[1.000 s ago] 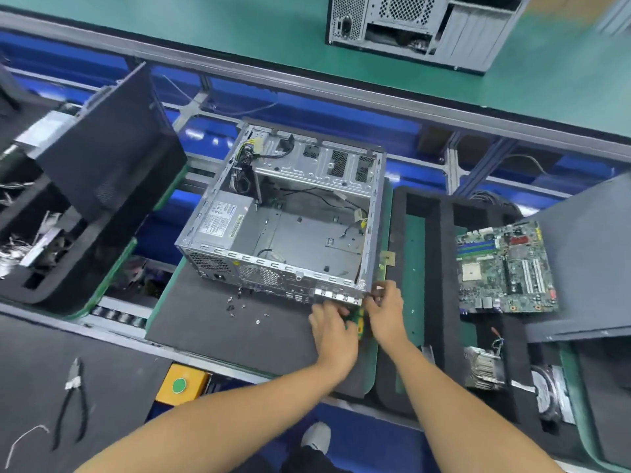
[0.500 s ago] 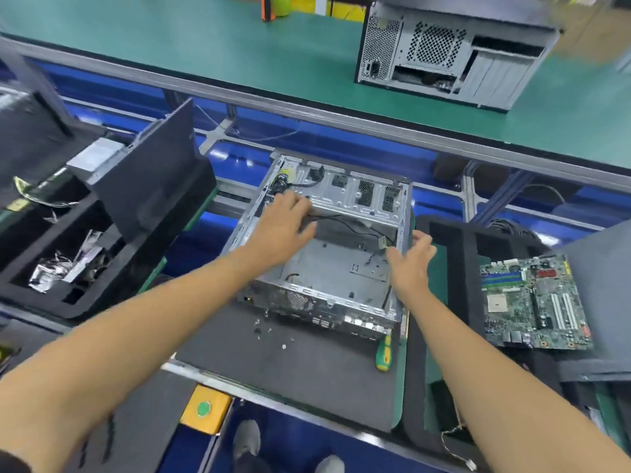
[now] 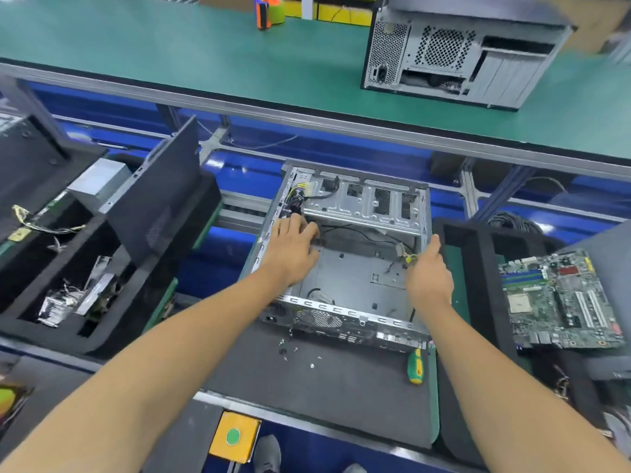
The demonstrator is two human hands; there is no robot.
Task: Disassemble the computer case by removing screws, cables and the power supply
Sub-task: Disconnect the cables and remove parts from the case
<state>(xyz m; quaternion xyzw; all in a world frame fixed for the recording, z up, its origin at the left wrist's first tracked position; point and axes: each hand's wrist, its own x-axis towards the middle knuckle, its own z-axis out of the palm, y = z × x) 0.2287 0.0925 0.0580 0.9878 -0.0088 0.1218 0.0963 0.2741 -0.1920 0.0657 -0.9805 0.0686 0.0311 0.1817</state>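
Green-topped table (image 3: 170, 56) with grey aluminium edge rail (image 3: 307, 121), far side. Blue frame panels (image 3: 341, 155) beneath. Yellow box with green button (image 3: 234, 436), near edge.

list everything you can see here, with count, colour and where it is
computer case: 1, silver, open, on the dark mat, centre
loose screws: several, small, mat in front of the case
screwdriver: 1, green and yellow, mat by the case's near right corner
motherboard: 1, green, right
second case: 1, grey, green bench behind
foam trays: black, left, holding parts
button box: 1, yellow, green button, near edge
left hand: inside the case, left
right hand: at the case's right wall
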